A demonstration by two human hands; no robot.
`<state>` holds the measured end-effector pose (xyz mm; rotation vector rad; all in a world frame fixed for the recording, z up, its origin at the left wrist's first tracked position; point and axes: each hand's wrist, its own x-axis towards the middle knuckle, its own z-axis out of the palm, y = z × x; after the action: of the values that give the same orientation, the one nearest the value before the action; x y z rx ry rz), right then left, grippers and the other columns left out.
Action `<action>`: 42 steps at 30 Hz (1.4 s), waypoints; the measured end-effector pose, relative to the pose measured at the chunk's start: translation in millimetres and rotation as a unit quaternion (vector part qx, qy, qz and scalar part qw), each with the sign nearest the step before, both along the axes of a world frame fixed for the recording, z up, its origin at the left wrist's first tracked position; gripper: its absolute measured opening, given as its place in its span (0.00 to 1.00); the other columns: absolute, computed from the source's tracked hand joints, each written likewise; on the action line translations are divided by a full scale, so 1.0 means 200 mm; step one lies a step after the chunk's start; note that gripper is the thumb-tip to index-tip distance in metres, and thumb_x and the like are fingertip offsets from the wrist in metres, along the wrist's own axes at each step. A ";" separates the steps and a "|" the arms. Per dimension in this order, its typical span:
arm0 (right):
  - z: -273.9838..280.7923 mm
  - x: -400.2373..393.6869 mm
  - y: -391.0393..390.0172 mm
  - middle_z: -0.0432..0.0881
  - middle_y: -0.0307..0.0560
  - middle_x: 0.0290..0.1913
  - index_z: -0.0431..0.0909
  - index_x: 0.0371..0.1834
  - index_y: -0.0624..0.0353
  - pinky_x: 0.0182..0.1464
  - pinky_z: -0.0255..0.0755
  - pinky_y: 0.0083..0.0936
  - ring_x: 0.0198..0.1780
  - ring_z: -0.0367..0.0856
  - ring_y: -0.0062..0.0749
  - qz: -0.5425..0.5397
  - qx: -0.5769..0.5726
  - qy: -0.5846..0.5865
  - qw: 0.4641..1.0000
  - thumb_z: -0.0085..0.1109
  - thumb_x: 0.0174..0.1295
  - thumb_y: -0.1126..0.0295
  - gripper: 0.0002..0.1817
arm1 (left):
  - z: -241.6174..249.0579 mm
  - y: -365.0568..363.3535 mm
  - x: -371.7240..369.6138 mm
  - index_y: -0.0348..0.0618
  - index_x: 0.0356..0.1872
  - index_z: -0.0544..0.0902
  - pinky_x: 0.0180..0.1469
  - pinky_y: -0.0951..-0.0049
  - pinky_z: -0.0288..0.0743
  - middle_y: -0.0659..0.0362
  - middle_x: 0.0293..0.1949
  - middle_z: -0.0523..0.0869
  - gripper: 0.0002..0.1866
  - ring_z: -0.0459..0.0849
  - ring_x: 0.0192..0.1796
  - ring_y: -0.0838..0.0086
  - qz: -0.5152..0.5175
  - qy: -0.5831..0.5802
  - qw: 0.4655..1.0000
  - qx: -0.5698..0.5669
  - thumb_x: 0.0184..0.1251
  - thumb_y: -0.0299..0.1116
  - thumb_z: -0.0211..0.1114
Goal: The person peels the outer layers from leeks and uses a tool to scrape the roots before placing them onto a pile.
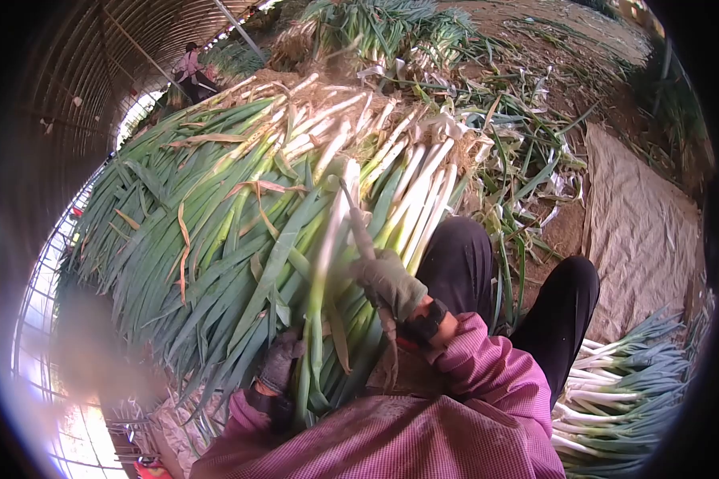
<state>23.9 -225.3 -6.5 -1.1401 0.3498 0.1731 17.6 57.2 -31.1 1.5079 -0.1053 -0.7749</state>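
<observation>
A long green onion (325, 247) stands out in front of me, its white end pointing away and its green leaves toward my body. My left hand (281, 363), in a dark glove, is closed around its leaves low down. My right hand (390, 281), in a grey-green glove, is closed beside the white stalk. A long, thin brownish strip (362, 227), which looks like a withered leaf, passes through my right hand and hangs below it. Some fingers of the right hand are blurred. Under both hands spreads a thick heap of green onions (208, 247), roots facing away.
Trimmed green onions (603, 391) lie in a pile at the lower right, near a brown cloth (635, 231). Leaf scraps (527, 160) cover the soil beyond my knees (463, 255). More bunches (383, 32) lie at the back. Another person (192, 72) is at the far left.
</observation>
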 end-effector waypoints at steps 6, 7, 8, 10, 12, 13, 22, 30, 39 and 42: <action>-0.07 -0.19 0.09 0.75 0.37 0.25 0.79 0.41 0.64 0.24 0.66 0.20 0.22 0.72 0.22 -0.025 0.008 0.031 0.999 0.68 0.53 0.68 0.15 | 0.17 -0.29 0.13 0.41 0.61 0.72 0.31 0.76 0.79 0.62 0.35 0.81 0.32 0.81 0.31 0.77 -0.013 -0.079 0.997 0.006 0.63 0.52 0.67; -0.07 -0.22 0.09 0.75 0.37 0.25 0.79 0.42 0.64 0.25 0.66 0.20 0.23 0.72 0.22 -0.021 0.006 0.015 1.000 0.68 0.53 0.68 0.15 | 0.19 -0.33 0.17 0.41 0.60 0.73 0.31 0.77 0.79 0.62 0.35 0.81 0.31 0.81 0.31 0.77 -0.021 -0.076 0.997 -0.003 0.64 0.52 0.67; -0.06 -0.24 0.09 0.75 0.37 0.25 0.79 0.42 0.63 0.26 0.66 0.20 0.24 0.72 0.21 -0.017 0.006 0.000 1.000 0.68 0.54 0.68 0.15 | 0.21 -0.37 0.21 0.41 0.59 0.73 0.31 0.77 0.79 0.63 0.35 0.81 0.30 0.81 0.31 0.78 -0.030 -0.072 0.997 -0.010 0.65 0.52 0.66; -0.03 -0.29 0.07 0.82 0.44 0.37 0.81 0.46 0.67 0.44 0.71 0.24 0.39 0.78 0.30 -0.004 0.056 0.000 0.998 0.71 0.48 0.74 0.20 | 0.30 -0.47 0.24 0.40 0.59 0.75 0.32 0.79 0.78 0.64 0.35 0.81 0.27 0.81 0.32 0.79 -0.025 -0.037 0.999 -0.018 0.67 0.50 0.64; -0.07 -0.27 0.06 0.81 0.44 0.36 0.80 0.45 0.66 0.43 0.72 0.24 0.38 0.78 0.29 0.012 0.049 0.036 0.998 0.70 0.49 0.74 0.19 | 0.34 -0.53 0.24 0.40 0.58 0.76 0.35 0.79 0.78 0.64 0.34 0.81 0.26 0.80 0.33 0.79 -0.035 -0.050 0.998 -0.002 0.67 0.49 0.64; -0.10 -0.26 0.04 0.81 0.44 0.36 0.80 0.45 0.66 0.42 0.72 0.24 0.37 0.78 0.29 0.020 0.045 0.055 0.997 0.70 0.50 0.74 0.18 | 0.35 -0.55 0.24 0.40 0.57 0.76 0.36 0.80 0.77 0.64 0.33 0.80 0.26 0.80 0.33 0.79 -0.040 -0.056 0.998 0.004 0.67 0.48 0.64; -0.18 -0.29 0.10 0.81 0.46 0.38 0.76 0.49 0.66 0.38 0.74 0.26 0.37 0.81 0.31 -0.136 0.205 0.064 0.967 0.64 0.56 0.76 0.17 | 0.23 -0.34 0.05 0.32 0.65 0.69 0.51 0.67 0.75 0.47 0.46 0.83 0.32 0.83 0.48 0.62 -0.241 -0.390 0.820 0.344 0.61 0.37 0.66; -0.31 -0.26 0.18 0.82 0.47 0.39 0.78 0.47 0.67 0.39 0.74 0.27 0.38 0.81 0.30 -0.121 0.117 0.033 0.985 0.67 0.55 0.73 0.17 | 0.15 -0.31 -0.05 0.33 0.66 0.67 0.39 0.55 0.77 0.36 0.37 0.83 0.34 0.84 0.38 0.43 -0.255 -0.415 0.709 0.510 0.62 0.40 0.66; -0.27 -0.21 0.05 0.83 0.47 0.33 0.80 0.43 0.69 0.35 0.73 0.27 0.32 0.80 0.31 -0.076 0.099 0.061 0.990 0.69 0.56 0.69 0.16 | 0.17 -0.27 -0.14 0.30 0.66 0.66 0.38 0.52 0.75 0.37 0.29 0.81 0.37 0.83 0.35 0.43 -0.226 -0.491 0.742 0.397 0.60 0.42 0.69; -0.14 -0.24 -0.05 0.81 0.47 0.31 0.80 0.41 0.70 0.30 0.72 0.26 0.28 0.79 0.31 -0.156 0.177 0.091 0.967 0.68 0.57 0.69 0.15 | 0.12 -0.19 -0.11 0.31 0.64 0.67 0.41 0.54 0.75 0.39 0.30 0.81 0.36 0.83 0.37 0.45 -0.222 -0.538 0.748 0.319 0.60 0.42 0.68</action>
<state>-23.8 -236.0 -34.4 -0.7051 0.6291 0.0586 -4.7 18.8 -6.3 2.4959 -1.2118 -0.1667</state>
